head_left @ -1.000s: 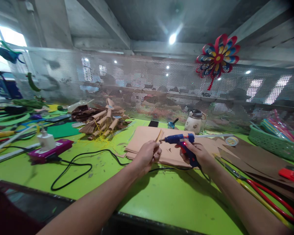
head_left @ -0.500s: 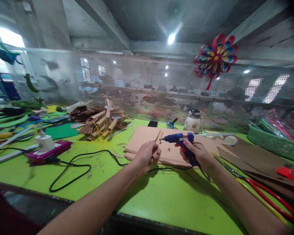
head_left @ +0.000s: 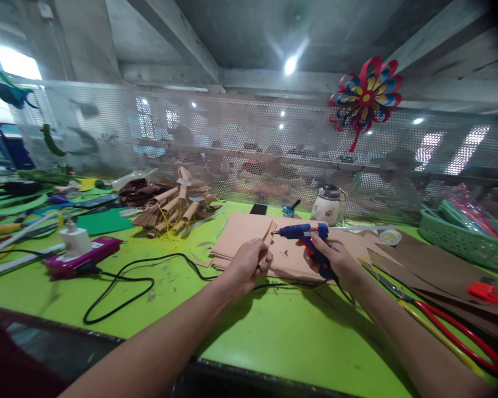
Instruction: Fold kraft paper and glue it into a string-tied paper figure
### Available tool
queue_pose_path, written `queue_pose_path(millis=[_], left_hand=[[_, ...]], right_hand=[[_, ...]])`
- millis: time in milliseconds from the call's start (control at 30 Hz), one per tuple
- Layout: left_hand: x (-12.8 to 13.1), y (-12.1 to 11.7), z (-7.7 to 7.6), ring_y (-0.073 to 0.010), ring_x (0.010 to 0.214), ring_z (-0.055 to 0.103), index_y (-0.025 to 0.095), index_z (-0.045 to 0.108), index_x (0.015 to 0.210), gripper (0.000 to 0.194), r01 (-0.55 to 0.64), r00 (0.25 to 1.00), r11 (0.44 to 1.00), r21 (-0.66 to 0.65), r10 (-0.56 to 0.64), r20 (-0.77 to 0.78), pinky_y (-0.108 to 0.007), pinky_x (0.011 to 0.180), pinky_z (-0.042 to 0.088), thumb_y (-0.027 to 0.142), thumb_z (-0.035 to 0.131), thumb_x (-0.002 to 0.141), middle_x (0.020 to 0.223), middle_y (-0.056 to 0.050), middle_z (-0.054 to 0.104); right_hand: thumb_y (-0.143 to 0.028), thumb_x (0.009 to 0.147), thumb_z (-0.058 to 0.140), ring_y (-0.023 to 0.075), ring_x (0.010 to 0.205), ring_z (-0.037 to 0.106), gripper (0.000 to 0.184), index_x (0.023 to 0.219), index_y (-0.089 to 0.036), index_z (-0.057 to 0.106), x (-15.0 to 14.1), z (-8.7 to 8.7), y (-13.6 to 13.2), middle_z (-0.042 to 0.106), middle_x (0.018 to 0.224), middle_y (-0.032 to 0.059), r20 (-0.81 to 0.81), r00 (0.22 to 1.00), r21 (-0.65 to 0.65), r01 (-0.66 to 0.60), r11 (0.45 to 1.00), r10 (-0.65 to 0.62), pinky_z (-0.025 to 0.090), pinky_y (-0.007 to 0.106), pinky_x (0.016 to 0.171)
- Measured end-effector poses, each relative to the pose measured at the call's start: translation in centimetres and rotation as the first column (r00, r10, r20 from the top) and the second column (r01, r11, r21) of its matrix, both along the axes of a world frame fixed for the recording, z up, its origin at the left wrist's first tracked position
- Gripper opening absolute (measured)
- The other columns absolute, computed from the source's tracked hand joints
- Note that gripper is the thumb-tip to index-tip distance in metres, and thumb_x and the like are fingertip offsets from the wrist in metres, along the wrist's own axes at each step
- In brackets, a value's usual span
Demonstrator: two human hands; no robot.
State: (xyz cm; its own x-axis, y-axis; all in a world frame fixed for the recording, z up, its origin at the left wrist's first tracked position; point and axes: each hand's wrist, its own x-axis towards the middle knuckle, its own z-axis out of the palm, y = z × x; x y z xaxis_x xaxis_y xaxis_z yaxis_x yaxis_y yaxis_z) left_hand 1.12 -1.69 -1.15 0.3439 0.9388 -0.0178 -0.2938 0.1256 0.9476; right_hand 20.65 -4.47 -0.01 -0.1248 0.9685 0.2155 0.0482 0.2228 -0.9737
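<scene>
In my right hand (head_left: 332,257) is a blue hot glue gun (head_left: 305,235), its grip wrapped by my fingers and its nozzle pointing left. A clear glue stick (head_left: 361,228) juts from its back end. My left hand (head_left: 251,262) pinches a thin, pointed tan paper piece (head_left: 269,233) that stands upward from the fingers. The nozzle tip is right beside this piece; whether they touch I cannot tell. Beneath both hands lies a stack of tan paper sheets (head_left: 236,229) on the green tabletop (head_left: 265,337).
A black cord (head_left: 149,260) loops left to a purple power strip (head_left: 83,257). Rolled paper pieces (head_left: 178,204) lie behind it. Red-and-yellow scissors (head_left: 444,326), brown sheets (head_left: 435,265), a tape roll (head_left: 390,237) and a green basket (head_left: 460,237) are on the right. A jar (head_left: 327,204) stands behind.
The glue gun's nozzle has shifted very slightly right and up along the paper piece. My left hand stays almost still, and the surroundings look the same.
</scene>
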Motion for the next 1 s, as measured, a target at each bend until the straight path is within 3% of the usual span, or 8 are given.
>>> queue_pose_path(millis=[467, 833, 1000], left_hand=[[-0.23, 0.35, -0.10, -0.0046, 0.036, 0.028, 0.018, 0.037, 0.063, 0.009, 0.033, 0.999, 0.999, -0.026, -0.032, 0.038, -0.020, 0.038, 0.010, 0.020, 0.043, 0.070, 0.051, 0.003, 0.042], [-0.03, -0.10, 0.12, -0.0040, 0.037, 0.030, 0.017, 0.040, 0.064, 0.010, 0.003, 1.000, 1.000, -0.018, -0.003, 0.000, -0.019, 0.038, 0.011, 0.019, 0.043, 0.072, 0.052, 0.001, 0.046], [-0.21, 0.32, -0.18, -0.0048, 0.037, 0.030, 0.017, 0.040, 0.062, 0.011, 0.038, 0.999, 0.999, -0.022, -0.037, 0.019, -0.021, 0.038, 0.009, 0.020, 0.044, 0.072, 0.051, 0.001, 0.044]], right_hand=[[-0.052, 0.084, 0.047, 0.0083, 0.042, 0.041, 0.046, 0.089, -0.009, 0.061, 0.36, -0.37, 0.05, 0.051, 0.052, 0.0005, 0.087, 0.995, -0.021, -0.055, 0.998, 0.057, 0.029, 0.021, 0.040], [-0.049, 0.086, 0.046, 0.0094, 0.046, 0.046, 0.045, 0.096, -0.008, 0.061, 0.44, -0.66, 0.53, 0.058, 0.063, 0.0062, 0.015, 1.000, 0.003, -0.027, 1.000, 0.027, 0.031, 0.023, 0.042], [-0.050, 0.085, 0.048, 0.0091, 0.044, 0.046, 0.046, 0.094, -0.007, 0.062, 0.42, -0.55, 0.36, 0.056, 0.058, 0.0045, 0.033, 0.998, -0.023, -0.044, 0.999, 0.045, 0.032, 0.022, 0.041]])
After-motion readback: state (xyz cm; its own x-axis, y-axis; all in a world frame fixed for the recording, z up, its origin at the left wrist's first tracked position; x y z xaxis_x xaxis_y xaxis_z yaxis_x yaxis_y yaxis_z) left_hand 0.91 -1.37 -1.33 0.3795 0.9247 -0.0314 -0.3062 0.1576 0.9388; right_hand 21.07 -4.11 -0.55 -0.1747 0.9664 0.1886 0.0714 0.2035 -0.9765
